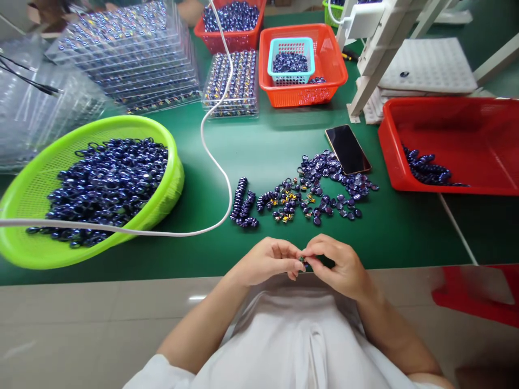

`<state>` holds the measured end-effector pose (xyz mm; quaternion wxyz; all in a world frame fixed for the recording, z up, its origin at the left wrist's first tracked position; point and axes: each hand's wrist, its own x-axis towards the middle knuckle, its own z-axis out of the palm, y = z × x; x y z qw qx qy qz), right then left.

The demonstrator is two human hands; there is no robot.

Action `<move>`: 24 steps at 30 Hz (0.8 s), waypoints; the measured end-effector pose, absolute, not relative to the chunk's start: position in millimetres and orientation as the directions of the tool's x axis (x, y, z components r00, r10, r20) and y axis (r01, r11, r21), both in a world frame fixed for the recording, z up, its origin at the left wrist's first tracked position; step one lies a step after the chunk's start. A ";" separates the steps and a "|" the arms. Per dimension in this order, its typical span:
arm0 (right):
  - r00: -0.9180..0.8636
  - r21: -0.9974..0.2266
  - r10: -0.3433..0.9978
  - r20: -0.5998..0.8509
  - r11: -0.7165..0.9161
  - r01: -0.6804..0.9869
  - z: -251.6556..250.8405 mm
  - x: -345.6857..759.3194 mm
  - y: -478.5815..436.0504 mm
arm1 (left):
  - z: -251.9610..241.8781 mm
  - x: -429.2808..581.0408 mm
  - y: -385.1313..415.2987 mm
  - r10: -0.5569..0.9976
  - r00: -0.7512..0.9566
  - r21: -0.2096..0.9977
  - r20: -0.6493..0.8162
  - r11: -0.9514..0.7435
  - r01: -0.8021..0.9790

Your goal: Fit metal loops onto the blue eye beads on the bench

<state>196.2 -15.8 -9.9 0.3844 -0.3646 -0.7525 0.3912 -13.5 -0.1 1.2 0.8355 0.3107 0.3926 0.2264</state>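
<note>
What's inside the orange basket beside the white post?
A light blue basket holding many shiny dark blue pieces sits inside the orange basket. A few loose dark pieces lie by its near right corner. Whatever is beneath the light blue basket is covered.

Grn tbl (259, 141) w/ lime bskt (175, 177), phone (347, 149), pcs (314, 170)

The head camera looks forward-down at the hands (261, 263), seemingly close.

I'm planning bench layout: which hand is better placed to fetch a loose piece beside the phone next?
Probably the right hand: it's nearer the loose pieces and phone than the left hand, though both hold a small part.
</note>
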 end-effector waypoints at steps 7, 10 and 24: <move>-0.475 -0.737 0.791 0.386 0.574 0.357 -7.6 194.9 -18.6 | 1.5 -13.1 0.4 0.624 0.554 0.694 -0.552 0.711 -0.110; -0.474 -0.743 0.789 0.392 0.575 0.343 -7.5 192.8 -19.2 | 1.3 -12.2 -2.7 0.629 0.551 0.710 -0.549 0.698 -0.090; -0.373 -0.844 0.887 0.274 0.407 0.350 -12.1 191.5 -18.4 | -2.4 -69.4 16.2 0.908 0.303 0.336 0.291 -0.393 0.856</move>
